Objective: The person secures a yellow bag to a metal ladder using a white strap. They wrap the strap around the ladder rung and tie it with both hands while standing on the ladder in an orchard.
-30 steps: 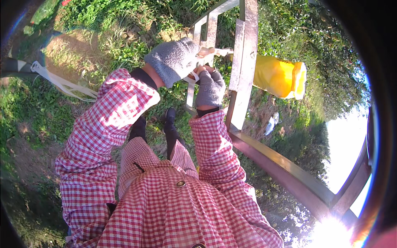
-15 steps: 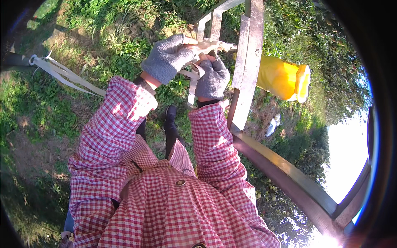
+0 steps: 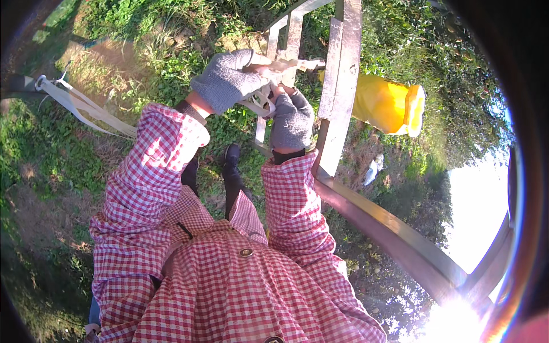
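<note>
The left hand point(image 3: 226, 83), in a grey fingerless glove, pinches a crumpled pale strip point(image 3: 289, 64) between thumb and fingers; the strip reaches rightward, toward the metal frame point(image 3: 347, 74). The right hand point(image 3: 291, 120), gloved alike, is just below with its fingers bent in, beside a white band point(image 3: 260, 103) that loops between the two hands; exactly what its fingertips grip is too small and shaded to tell. Both hands are in front of the person's body, above the grass point(image 3: 63, 166). A yellow container point(image 3: 386, 106) shows just to the right of the frame's upright. Farther left, a long white strap point(image 3: 94, 114) runs from a dark pole point(image 3: 22, 84) to behind the left sleeve point(image 3: 154, 154) of the red-and-white checked jacket point(image 3: 217, 280). A dark boot point(image 3: 231, 171) stands on the ground below the hands.
</note>
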Available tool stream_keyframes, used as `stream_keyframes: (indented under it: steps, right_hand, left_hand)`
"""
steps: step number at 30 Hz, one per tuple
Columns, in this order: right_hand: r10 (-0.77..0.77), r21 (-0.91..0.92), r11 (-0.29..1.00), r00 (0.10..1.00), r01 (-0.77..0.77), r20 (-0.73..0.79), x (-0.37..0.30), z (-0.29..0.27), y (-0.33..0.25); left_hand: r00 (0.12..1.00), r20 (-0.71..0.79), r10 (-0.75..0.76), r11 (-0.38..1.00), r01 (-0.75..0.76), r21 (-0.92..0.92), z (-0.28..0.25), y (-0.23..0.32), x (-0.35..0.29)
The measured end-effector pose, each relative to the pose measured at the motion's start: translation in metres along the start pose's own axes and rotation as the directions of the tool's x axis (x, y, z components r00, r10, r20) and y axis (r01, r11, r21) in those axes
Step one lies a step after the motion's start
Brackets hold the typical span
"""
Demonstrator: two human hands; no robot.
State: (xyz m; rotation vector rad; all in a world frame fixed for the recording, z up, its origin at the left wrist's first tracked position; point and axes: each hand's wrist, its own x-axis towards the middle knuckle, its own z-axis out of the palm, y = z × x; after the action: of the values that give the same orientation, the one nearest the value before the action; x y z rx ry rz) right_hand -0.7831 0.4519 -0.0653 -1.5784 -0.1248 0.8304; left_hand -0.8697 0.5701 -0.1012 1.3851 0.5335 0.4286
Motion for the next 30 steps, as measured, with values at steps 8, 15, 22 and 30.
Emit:
stream_keyframes:
  steps: [8, 15, 22, 30]
  right_hand:
    - [-0.043, 0.028, 0.999, 0.999, 0.042, 0.014, 0.019, -0.005, 0.014]
    - [0.073, 0.247, 0.965, 0.994, -0.090, 0.078, 0.026, 0.001, -0.009]
    - [-0.036, 0.323, 0.945, 0.970, -0.045, 0.241, 0.032, -0.015, 0.006]
    - [0.020, 0.251, 0.965, 0.980, -0.070, 0.196, 0.034, 0.000, 0.008]
  left_hand:
    - [0.993, 0.071, -0.090, 0.951, 0.107, -0.291, 0.007, 0.009, -0.004]
    - [0.999, -0.007, 0.034, 0.898, -0.034, -0.438, 0.016, 0.007, -0.007]
    - [0.997, 0.077, -0.029, 0.922, 0.057, -0.383, 0.002, -0.001, -0.003]
    - [0.995, 0.026, -0.093, 0.927, 0.096, -0.361, 0.000, -0.026, -0.001]
